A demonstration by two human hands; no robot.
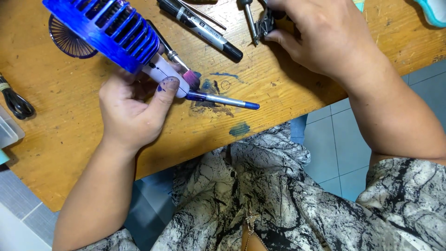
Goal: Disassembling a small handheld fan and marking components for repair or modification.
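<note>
My left hand (pixel 132 111) grips the white handle of a small hand fan with a blue-painted grille (pixel 109 30), held above the wooden table (pixel 60 139). Blue paint marks my thumb. A paintbrush with a pink tip (pixel 190 79) lies just beyond the thumb, and a blue-tipped pen (pixel 223 100) lies beside it. My right hand (pixel 320 35) rests at the table's far side, fingers closed on a small dark object (pixel 266 24).
A black marker (pixel 204 29) and a screwdriver (pixel 251 21) lie at the far side. A dark purple fan grille (pixel 65 42) sits behind the fan. Blue paint smears (pixel 239 128) stain the wood. A black coiled cable (pixel 16 102) lies far left. Tiled floor is below right.
</note>
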